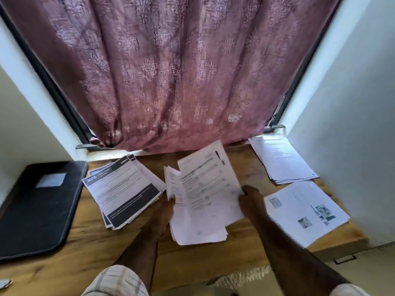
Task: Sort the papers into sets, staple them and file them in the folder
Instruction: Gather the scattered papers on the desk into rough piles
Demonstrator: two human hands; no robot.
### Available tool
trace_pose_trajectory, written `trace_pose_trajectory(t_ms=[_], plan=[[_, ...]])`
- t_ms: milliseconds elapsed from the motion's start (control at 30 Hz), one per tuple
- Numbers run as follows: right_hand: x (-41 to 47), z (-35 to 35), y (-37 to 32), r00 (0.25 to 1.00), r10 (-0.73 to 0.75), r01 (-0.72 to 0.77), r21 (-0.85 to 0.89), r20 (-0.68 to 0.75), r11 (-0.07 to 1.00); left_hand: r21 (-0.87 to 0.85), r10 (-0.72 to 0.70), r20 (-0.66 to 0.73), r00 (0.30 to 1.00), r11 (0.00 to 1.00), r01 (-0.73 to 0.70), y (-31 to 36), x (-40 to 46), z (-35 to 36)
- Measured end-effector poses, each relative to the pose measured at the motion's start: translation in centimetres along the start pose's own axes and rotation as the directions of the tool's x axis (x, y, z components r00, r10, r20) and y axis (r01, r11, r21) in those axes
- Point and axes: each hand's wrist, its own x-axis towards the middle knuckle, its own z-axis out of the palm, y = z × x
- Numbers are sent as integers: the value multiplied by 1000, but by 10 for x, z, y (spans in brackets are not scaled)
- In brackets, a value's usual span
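Over the middle of the wooden table (89, 251) I hold a loose stack of printed papers (203, 212). My left hand (165, 207) grips the stack's left edge, mostly hidden behind the sheets. My right hand (249, 198) pinches the top sheet (208, 176) at its right edge, lifted and tilted. Three sorted piles lie on the table: sheets with dark headers (123, 192) at the left, text pages (282, 161) at the far right, and pages with pictures and a QR code (305, 210) at the near right. A black folder (36, 208) lies closed at the far left.
A mauve patterned curtain (171, 77) hangs behind the table, its hem touching the back edge. White walls close in on both sides. A small metal object (5, 283), perhaps a stapler, shows at the lower left corner. The table's right edge drops off past the picture pages.
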Motion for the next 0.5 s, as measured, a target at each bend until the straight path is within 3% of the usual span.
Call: trace_pose_trajectory(t_ms=[133, 300, 400, 500], plan=[[-2, 37, 31, 983, 25, -23, -13, 180, 1000, -10, 56, 72, 996, 998, -55, -12, -8, 6], [16, 51, 44, 887, 74, -110, 53, 456, 993, 29, -64, 75, 995, 998, 62, -27, 2, 10], [36, 43, 49, 871, 41, -192, 262, 489, 946, -7, -92, 147, 985, 996, 94, -11, 8, 13], [59, 22, 50, 860, -81, -230, 524, 504, 820, 2, -43, 286, 957, 999, 45, 20, 3, 29]])
